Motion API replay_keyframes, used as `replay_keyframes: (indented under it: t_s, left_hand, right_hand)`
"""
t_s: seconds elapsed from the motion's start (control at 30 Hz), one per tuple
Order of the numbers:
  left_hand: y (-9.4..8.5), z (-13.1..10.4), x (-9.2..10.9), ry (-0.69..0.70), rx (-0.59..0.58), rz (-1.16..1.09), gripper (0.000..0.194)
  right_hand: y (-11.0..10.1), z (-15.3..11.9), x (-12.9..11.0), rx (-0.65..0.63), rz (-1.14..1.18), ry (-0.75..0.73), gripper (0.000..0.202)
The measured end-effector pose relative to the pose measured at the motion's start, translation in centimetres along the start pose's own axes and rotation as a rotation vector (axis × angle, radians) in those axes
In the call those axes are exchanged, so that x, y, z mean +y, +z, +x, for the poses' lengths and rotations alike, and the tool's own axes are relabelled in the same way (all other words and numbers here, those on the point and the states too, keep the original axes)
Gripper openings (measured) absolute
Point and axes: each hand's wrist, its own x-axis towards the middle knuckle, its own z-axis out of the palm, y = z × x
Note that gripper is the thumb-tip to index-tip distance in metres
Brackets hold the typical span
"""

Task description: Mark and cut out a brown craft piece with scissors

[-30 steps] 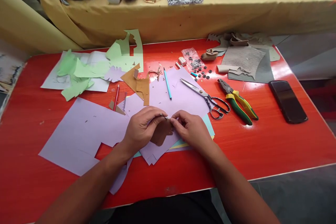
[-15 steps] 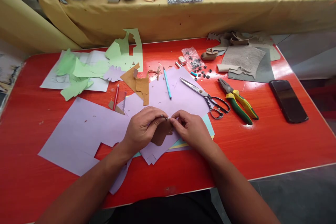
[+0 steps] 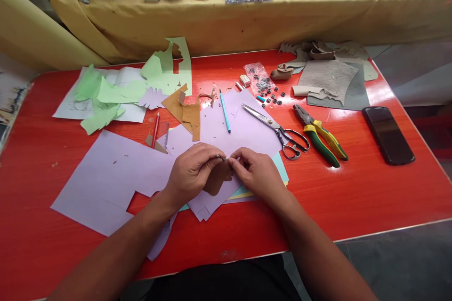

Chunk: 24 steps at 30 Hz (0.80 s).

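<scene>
A small brown leather piece (image 3: pixel 216 180) hangs between my two hands over the purple paper (image 3: pixel 212 203). My left hand (image 3: pixel 193 169) pinches its top edge, where a small dark metallic bit shows at the fingertips. My right hand (image 3: pixel 254 169) pinches the piece's upper right corner, close beside the left fingertips. What exactly lies between the fingertips is too small to make out. Just beyond the hands are a blue pen (image 3: pixel 225 112) and scissors (image 3: pixel 270 124), which point to the upper left.
Pliers (image 3: pixel 319 136) and a phone (image 3: pixel 388 135) lie on the right of the red table (image 3: pixel 360 188). Black snap parts (image 3: pixel 268 100) are scattered behind the scissors. Grey leather scraps (image 3: pixel 328 77) are at the back right, green paper (image 3: pixel 123 91) at the back left, a red pencil (image 3: pixel 156 130) left of centre.
</scene>
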Motion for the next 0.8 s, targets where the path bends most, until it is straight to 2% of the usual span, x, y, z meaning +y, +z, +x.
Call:
replay_keyframes:
  t_s: [0.47, 0.8]
  left_hand:
    - [-0.11, 0.18, -0.1, 0.015, -0.03, 0.022, 0.023]
    - [0.07, -0.09, -0.24, -0.027, -0.006, -0.02, 0.021]
  right_hand:
    - [-0.08, 0.04, -0.14, -0.013, -0.005, 0.01, 0.013]
    - [-0.08, 0.05, -0.15, -0.01, -0.028, 0.007, 0.011]
